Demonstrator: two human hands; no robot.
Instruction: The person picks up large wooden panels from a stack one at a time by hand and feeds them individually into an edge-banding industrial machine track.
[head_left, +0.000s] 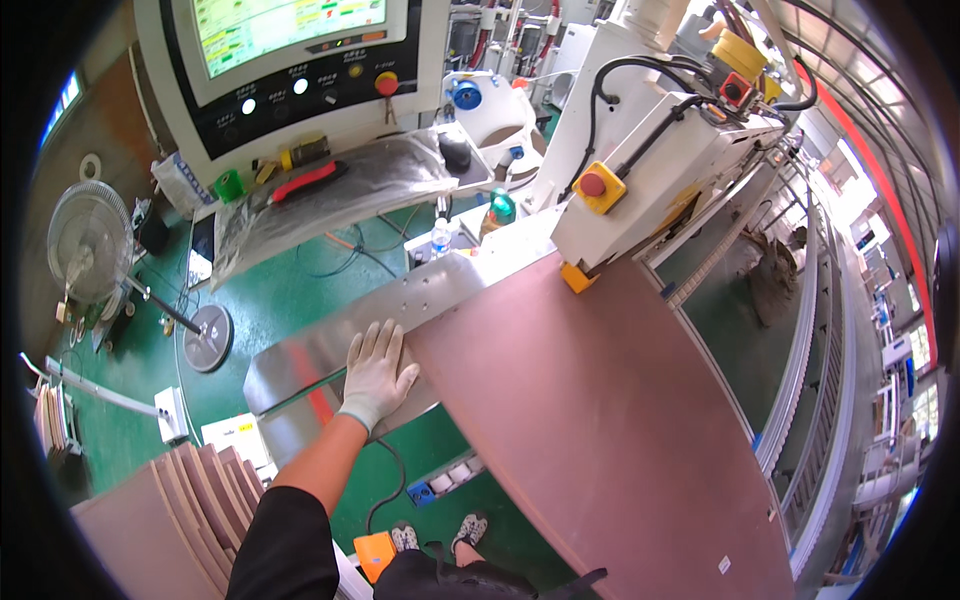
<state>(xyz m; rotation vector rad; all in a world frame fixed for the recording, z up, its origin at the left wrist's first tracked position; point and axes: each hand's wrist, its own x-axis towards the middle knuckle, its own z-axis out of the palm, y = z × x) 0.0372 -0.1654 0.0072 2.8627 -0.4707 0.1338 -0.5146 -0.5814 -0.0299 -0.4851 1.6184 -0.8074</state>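
My left hand (378,375), in a pale glove, lies flat with its fingers stretched out on a shiny metal work table (420,292). Its fingertips are close to the left edge of a large brownish-pink board (600,400). The board stretches from the machine's white housing (640,165) down to the lower right of the view. At the board's far edge, a yellow block (577,278) sits beneath that housing. My right hand does not show anywhere.
A control panel (285,105) with a lit screen stands at upper left, above a plastic-covered shelf (370,195). On the left are a standing fan (90,240) and stacked boards (160,510). An orange box (375,555) lies near my feet. Rails (815,370) run along the right.
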